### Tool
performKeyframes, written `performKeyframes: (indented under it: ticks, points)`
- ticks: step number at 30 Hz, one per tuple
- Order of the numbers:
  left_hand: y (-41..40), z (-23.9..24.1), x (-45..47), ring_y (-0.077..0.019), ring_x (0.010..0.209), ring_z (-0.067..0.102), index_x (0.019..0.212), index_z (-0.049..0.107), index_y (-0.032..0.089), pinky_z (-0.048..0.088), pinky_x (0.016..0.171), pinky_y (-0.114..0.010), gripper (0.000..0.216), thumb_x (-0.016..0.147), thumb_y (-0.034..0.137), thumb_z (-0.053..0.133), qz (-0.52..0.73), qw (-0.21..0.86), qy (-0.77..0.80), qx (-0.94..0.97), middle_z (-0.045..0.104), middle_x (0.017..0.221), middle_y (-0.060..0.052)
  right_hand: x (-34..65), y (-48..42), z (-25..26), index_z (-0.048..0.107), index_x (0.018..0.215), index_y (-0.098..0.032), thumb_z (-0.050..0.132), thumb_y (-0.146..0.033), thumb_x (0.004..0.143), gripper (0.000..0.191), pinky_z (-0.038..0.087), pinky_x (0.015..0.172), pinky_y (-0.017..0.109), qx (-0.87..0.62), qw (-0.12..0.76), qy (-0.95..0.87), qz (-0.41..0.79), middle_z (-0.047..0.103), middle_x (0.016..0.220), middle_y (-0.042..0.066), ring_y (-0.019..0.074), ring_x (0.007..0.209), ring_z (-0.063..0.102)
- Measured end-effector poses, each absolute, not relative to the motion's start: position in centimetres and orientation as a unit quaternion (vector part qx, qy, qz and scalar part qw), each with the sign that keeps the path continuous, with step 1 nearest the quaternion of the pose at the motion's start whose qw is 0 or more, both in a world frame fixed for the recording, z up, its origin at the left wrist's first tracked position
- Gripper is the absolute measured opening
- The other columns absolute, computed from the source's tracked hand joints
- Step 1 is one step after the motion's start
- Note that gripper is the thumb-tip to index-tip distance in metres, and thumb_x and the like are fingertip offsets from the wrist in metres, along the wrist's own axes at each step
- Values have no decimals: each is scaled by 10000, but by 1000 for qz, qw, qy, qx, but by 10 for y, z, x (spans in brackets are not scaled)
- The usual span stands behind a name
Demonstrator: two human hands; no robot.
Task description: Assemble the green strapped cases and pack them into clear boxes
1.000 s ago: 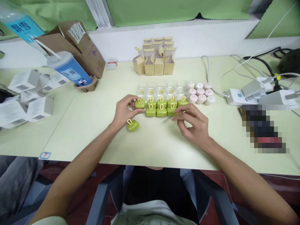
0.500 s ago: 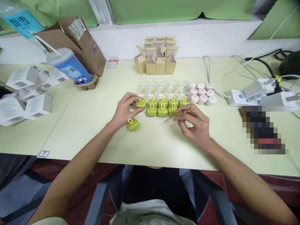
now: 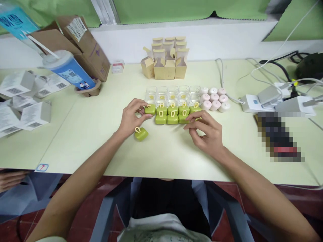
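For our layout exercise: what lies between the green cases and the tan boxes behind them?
A row of clear boxes right behind the green cases, then bare table; head view shows it.

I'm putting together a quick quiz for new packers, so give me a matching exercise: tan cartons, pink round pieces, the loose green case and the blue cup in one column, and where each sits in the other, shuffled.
1. tan cartons
2. pink round pieces
3. loose green case
4. blue cup

A. by the heel of the left hand
B. right of the clear boxes
C. back of the table, behind the clear boxes
D. far left, in front of the brown box

Pairs: 1-C, 2-B, 3-A, 4-D
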State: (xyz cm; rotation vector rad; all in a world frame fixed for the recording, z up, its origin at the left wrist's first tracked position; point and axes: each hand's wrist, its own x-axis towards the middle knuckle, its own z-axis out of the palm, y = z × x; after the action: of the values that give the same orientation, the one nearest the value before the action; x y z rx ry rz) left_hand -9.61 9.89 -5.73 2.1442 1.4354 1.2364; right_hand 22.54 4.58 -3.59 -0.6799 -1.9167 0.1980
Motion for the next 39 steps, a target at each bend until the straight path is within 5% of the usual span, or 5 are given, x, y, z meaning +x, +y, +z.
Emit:
performKeyframes:
  ticks: [18,33,39]
  points:
    - [102,-62,-97,-188,858,684,1105,782,248,676,834,-400,319,849,389,910,427,130,493,747,727,1185,-55,225,46,-36,760,933,-254,591,30,904,331,584,681,387,-289,509,-807,82,735,1065,65,234,954,753]
    - [98,-59,-97,-173,850,680,1222,729,252,658,835,-383,518,907,639,867,428,120,500,743,690,1215,-61,225,47,-39,773,923,-263,595,15,885,332,585,662,384,-290,518,-800,83,746,1056,62,237,955,753]
    - [117,-69,-104,-263,1321,726,1350,663,266,659,1083,-425,583,1022,748,667,508,191,506,671,686,1419,-131,226,47,-38,764,924,-255,598,17,905,319,583,680,388,-283,512,-808,77,741,1076,68,231,942,735]
